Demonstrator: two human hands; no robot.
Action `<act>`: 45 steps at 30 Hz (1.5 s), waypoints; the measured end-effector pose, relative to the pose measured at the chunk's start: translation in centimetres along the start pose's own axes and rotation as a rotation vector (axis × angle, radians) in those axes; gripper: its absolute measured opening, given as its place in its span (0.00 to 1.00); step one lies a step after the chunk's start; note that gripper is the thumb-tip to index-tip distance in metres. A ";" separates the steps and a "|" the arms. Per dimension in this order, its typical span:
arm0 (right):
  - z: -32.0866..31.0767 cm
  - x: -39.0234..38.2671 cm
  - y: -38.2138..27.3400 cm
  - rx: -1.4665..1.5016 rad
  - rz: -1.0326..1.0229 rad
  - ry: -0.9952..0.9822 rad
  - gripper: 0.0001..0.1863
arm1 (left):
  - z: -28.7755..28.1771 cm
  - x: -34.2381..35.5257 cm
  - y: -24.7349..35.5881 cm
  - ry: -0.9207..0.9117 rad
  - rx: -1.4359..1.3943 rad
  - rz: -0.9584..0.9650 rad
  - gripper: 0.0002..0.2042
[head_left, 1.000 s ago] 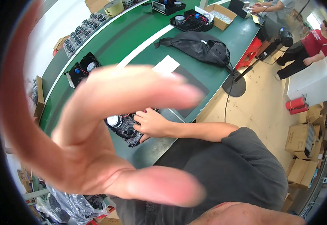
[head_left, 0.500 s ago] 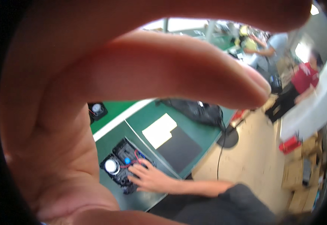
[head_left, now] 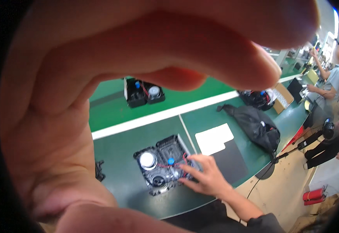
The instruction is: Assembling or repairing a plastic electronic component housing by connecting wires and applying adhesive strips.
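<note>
The left hand [head_left: 111, 97] is raised right up against the camera and fills most of the view — fingers curved over the top, thumb curling in from below, forming an open ring that grips nothing. Through that ring the green bench [head_left: 138, 112] shows.

The right hand [head_left: 204, 176] reaches out over the bench with its fingers spread and open, the fingertips [head_left: 183, 167] resting on the right edge of a black plastic housing [head_left: 163, 169] that lies flat near the front of the bench. It presses or steadies rather than grasps. Inside the housing sit a round silver-white part [head_left: 147, 160] at the left, a small blue part [head_left: 171, 160] in the middle and thin red wires [head_left: 177, 165] running toward the fingers.

Just right of the hand lie a white sheet [head_left: 215, 138] and a dark mat [head_left: 233, 161], touching each other. Farther right a black bag [head_left: 257, 124] is slumped on the bench. Beyond a white stripe, a second black housing [head_left: 143, 93] stands well apart from the first.

At the far right a person in a grey shirt [head_left: 334, 79] works at another station, and red cylinders [head_left: 313, 195] lie on the floor.
</note>
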State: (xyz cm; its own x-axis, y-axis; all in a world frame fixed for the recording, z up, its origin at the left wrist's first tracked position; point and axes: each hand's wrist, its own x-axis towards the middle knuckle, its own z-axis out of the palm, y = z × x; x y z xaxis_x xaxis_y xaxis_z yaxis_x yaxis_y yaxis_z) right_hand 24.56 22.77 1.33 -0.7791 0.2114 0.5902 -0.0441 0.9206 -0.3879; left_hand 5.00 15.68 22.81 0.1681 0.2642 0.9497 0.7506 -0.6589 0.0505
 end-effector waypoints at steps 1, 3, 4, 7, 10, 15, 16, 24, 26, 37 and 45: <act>-0.1 0.3 0.3 0.019 0.002 0.011 0.27 | -0.1 -0.3 0.4 -0.003 0.002 -0.010 0.38; 0.2 1.1 0.8 0.000 -0.002 0.007 0.25 | -0.4 -1.1 1.5 -0.001 0.012 -0.028 0.38; 0.3 1.4 1.0 -0.004 -0.007 0.011 0.24 | -0.6 -1.5 2.0 -0.001 0.017 -0.046 0.39; 0.8 2.3 1.2 0.010 0.040 -0.048 0.20 | -1.5 -2.4 3.6 0.009 0.008 -0.113 0.40; 1.2 3.6 0.4 0.044 0.113 -0.097 0.16 | -3.3 -2.9 5.0 0.006 0.001 -0.137 0.41; 0.9 4.7 0.0 -0.103 0.197 -0.273 0.17 | -3.5 -9.0 3.9 -0.072 -0.059 -0.442 0.34; 0.5 4.4 0.0 -0.093 0.179 -0.259 0.17 | -3.0 -11.4 3.4 -0.114 -0.028 -0.497 0.26; 0.5 0.8 -0.9 0.256 0.645 -0.189 0.56 | -3.7 -27.0 -2.1 -0.621 0.206 -0.745 0.27; 1.5 0.2 -1.4 0.376 0.780 -0.197 0.65 | -2.9 -28.5 -2.3 -0.526 0.062 -0.801 0.23; 4.2 -2.3 -2.7 -0.092 0.228 -0.031 0.51 | 1.3 -29.2 7.0 -0.299 0.758 -1.010 0.18; 2.2 -2.9 0.8 0.147 0.211 -0.291 0.40 | 0.7 -28.1 13.4 -0.303 0.632 -1.158 0.32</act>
State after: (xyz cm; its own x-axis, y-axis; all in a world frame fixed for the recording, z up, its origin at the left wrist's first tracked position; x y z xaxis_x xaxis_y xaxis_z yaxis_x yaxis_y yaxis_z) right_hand 25.45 22.17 -2.24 -0.9246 0.2700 0.2689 0.0638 0.8054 -0.5892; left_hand 10.73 -0.06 -3.45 -0.6844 0.6398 0.3496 0.7051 0.4587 0.5408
